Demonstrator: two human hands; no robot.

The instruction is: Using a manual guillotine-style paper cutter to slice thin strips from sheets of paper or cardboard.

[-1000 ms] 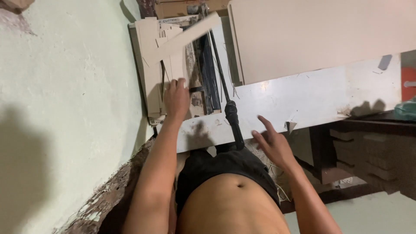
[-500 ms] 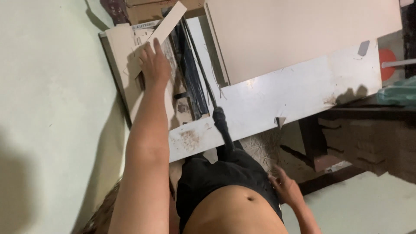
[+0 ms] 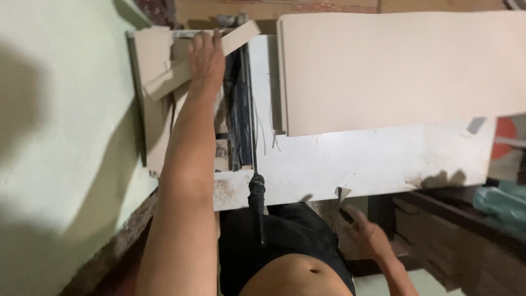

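My left hand [image 3: 206, 57] reaches far along the left side of the white table [image 3: 378, 161] and grips a narrow cardboard strip [image 3: 164, 81], which lies slanted over a stack of cardboard pieces [image 3: 152, 115] by the wall. Just right of my forearm runs a cutter's dark blade arm [image 3: 241, 109], whose black-wrapped handle [image 3: 256, 193] hangs over the table's near edge. My right hand [image 3: 366, 237] is low, below the table's near edge, with its fingers spread and holding nothing. A large beige cardboard sheet [image 3: 394, 71] lies on the table to the right of the cutter.
A pale green wall [image 3: 60, 137] closes in the left side. Dark wooden framing and stacked boxes [image 3: 455, 235] stand under the table at right. A teal plastic bag [image 3: 501, 203] and a red-and-white object [image 3: 507, 140] lie at the far right.
My left hand has stretched farther away and closed on the cardboard strip. My right hand has dropped from the table's edge to below it.
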